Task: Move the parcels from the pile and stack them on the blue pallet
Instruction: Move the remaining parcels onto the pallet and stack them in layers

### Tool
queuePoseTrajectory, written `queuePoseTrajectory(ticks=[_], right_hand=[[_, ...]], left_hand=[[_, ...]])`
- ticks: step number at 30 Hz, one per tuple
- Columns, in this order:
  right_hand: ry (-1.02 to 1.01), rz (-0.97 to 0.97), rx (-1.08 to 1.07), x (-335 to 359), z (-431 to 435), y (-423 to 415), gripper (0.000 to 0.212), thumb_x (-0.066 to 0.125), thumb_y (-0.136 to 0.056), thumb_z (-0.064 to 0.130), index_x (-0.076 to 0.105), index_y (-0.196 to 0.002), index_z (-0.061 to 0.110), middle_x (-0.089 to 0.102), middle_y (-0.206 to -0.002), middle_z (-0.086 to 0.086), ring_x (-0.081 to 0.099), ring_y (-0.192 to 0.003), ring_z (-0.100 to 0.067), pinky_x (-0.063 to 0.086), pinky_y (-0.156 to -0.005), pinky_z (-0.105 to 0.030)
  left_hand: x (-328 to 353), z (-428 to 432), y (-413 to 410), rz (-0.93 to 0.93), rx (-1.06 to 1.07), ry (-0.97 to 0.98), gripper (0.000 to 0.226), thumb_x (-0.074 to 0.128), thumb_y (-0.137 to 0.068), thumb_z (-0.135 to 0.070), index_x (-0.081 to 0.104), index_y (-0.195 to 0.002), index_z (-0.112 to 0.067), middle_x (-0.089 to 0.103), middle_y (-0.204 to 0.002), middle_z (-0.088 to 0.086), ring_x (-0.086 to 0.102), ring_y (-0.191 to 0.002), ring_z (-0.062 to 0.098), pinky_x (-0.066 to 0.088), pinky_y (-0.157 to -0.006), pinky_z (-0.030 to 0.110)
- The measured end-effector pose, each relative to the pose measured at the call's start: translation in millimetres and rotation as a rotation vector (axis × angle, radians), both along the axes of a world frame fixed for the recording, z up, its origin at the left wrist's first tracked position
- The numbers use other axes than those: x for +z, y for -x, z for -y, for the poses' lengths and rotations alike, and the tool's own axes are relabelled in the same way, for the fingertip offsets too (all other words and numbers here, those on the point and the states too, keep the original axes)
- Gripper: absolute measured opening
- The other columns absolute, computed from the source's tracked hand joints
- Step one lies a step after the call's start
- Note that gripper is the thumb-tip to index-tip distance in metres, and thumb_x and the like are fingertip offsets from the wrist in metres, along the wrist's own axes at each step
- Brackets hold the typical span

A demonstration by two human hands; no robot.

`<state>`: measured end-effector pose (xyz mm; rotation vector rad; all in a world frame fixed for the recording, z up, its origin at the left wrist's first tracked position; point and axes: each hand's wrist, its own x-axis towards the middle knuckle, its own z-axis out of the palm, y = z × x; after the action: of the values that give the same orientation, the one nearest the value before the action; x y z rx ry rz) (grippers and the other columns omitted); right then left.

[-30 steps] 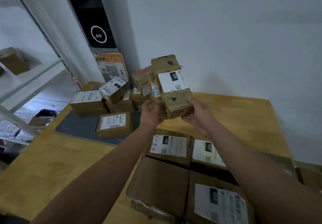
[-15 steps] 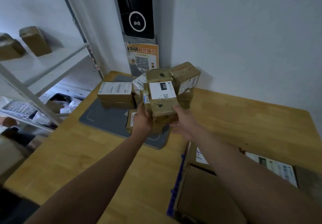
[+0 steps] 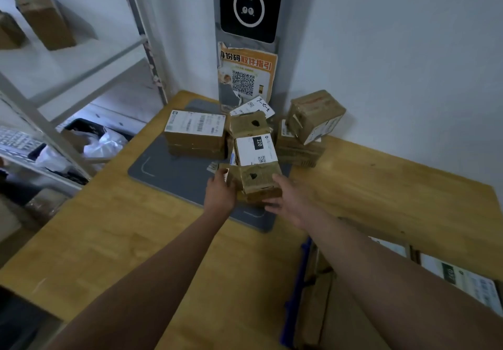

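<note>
A brown parcel with a white "220" label [image 3: 255, 150] sits low over the near part of the pile, on the grey mat [image 3: 174, 178]. My left hand [image 3: 220, 192] grips its left side, where a smaller parcel with a blue-edged label [image 3: 232, 159] is pressed against it. My right hand [image 3: 289, 200] holds the right side, thumb on the face and fingers beneath. Behind it lie more parcels of the pile: a flat labelled one [image 3: 194, 132] and a tilted one [image 3: 315, 115]. The blue pallet [image 3: 296, 295] shows at the lower right with labelled parcels [image 3: 462, 281] on it.
The wooden table [image 3: 109, 230] carries everything. A grey post with a black screen [image 3: 249, 4] and an orange QR poster [image 3: 247, 75] stands behind the pile against the wall. A white metal shelf [image 3: 81, 66] with brown boxes [image 3: 45, 20] is on the left, a black bin [image 3: 87, 137] below it.
The view swung from the pallet to the pile. Both hands carried the "220" parcel forward and down, from mid-air over the pallet to low over the grey mat.
</note>
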<state>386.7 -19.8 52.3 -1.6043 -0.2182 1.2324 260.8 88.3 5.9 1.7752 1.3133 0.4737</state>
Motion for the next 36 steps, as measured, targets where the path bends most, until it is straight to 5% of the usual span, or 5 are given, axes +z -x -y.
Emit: queuePoseTrajectory(ticks=[15,20,25,29,36], right_hand=[[-0.154,0.208,-0.143,66.4,112.7,-21.2,0.029,0.044,-0.1,0.034,0.054,-0.125,0.024,0.067,-0.114,-0.007,0.066,-0.096,-0.024,0.056,-0.076,-0.037],[-0.238,0.531,-0.103,103.8,224.0,-36.9,0.04,0.038,-0.102,0.03,0.042,-0.125,0.063,0.064,-0.111,0.026,0.062,-0.098,0.001,0.053,-0.08,-0.026],[-0.251,0.687,-0.181,120.2,352.9,-60.8,0.026,0.046,-0.102,0.026,0.059,-0.12,0.039,0.064,-0.103,0.03,0.06,-0.097,0.012,0.043,-0.077,-0.004],[-0.223,0.713,-0.278,110.9,453.8,-83.6,0.023,0.053,-0.099,0.033,0.058,-0.121,0.036,0.066,-0.109,0.026,0.06,-0.103,0.009,0.046,-0.086,-0.009],[-0.124,0.73,-0.485,100.6,598.0,-118.9,0.018,0.057,-0.095,0.03,0.057,-0.101,0.047,0.069,-0.098,0.023,0.067,-0.088,0.001,0.057,-0.077,-0.028]], left_hand=[[91.9,114.4,-37.9,0.188,-0.236,-0.37,0.062,0.031,-0.092,-0.058,0.037,-0.143,-0.023,0.053,-0.135,0.001,0.048,-0.122,0.023,0.043,-0.098,0.049],[128.1,216.7,-65.2,0.29,-0.357,-0.392,0.055,0.044,-0.096,-0.039,0.031,-0.148,-0.025,0.045,-0.139,-0.004,0.041,-0.115,-0.002,0.04,-0.089,0.02],[142.6,337.1,-102.8,0.314,-0.436,-0.388,0.053,0.052,-0.093,-0.029,0.036,-0.144,-0.027,0.045,-0.132,-0.01,0.042,-0.103,-0.018,0.038,-0.084,0.003],[139.2,436.0,-132.3,0.313,-0.489,-0.322,0.056,0.049,-0.089,-0.042,0.034,-0.142,-0.036,0.05,-0.133,-0.01,0.054,-0.113,0.008,0.051,-0.093,0.041],[137.8,578.2,-179.0,0.294,-0.634,-0.264,0.049,0.053,-0.093,-0.036,0.039,-0.139,-0.033,0.057,-0.124,-0.016,0.055,-0.111,0.004,0.052,-0.09,0.035]])
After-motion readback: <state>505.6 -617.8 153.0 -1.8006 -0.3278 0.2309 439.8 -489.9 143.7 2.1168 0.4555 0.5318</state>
